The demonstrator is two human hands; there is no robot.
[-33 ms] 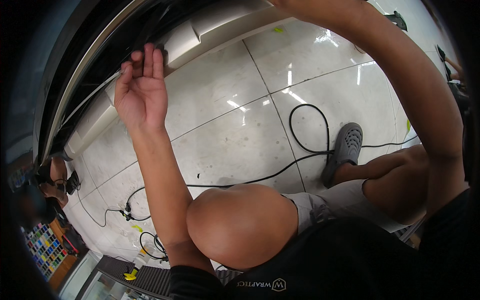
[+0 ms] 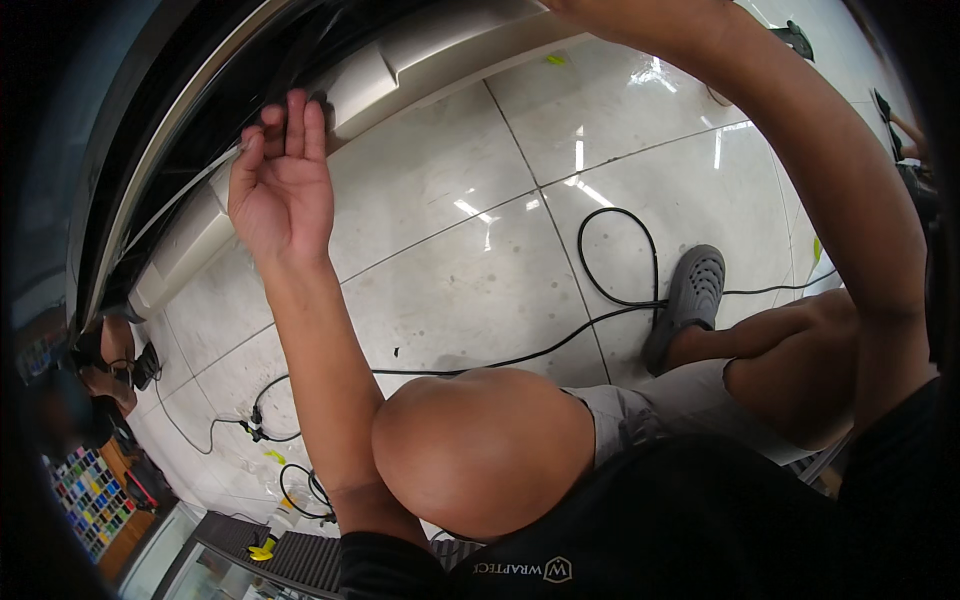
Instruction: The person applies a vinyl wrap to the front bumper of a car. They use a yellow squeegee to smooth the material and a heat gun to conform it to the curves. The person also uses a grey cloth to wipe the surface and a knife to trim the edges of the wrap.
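My left hand (image 2: 285, 195) is raised palm-up beside the lower edge of a dark, glossy car body (image 2: 215, 110). Its thumb and forefinger come together at the end of a thin pale strip (image 2: 185, 187), which runs down and left along the body; the other fingers stretch upward. Close to those fingertips lies a beige sill panel (image 2: 365, 90) of the car. At the top edge, my right hand (image 2: 620, 14) reaches to the far end of that panel. Its fingers are cut off by the picture's edge, so what it touches is hidden.
A black cable (image 2: 520, 357) loops across the glossy tiled floor (image 2: 440, 260), past my bent knee and my foot in a grey clog (image 2: 695, 290). Another person's legs (image 2: 117, 350) show at the left. A board of colour swatches (image 2: 95, 500) and a yellow-handled tool (image 2: 263, 547) are at the lower left.
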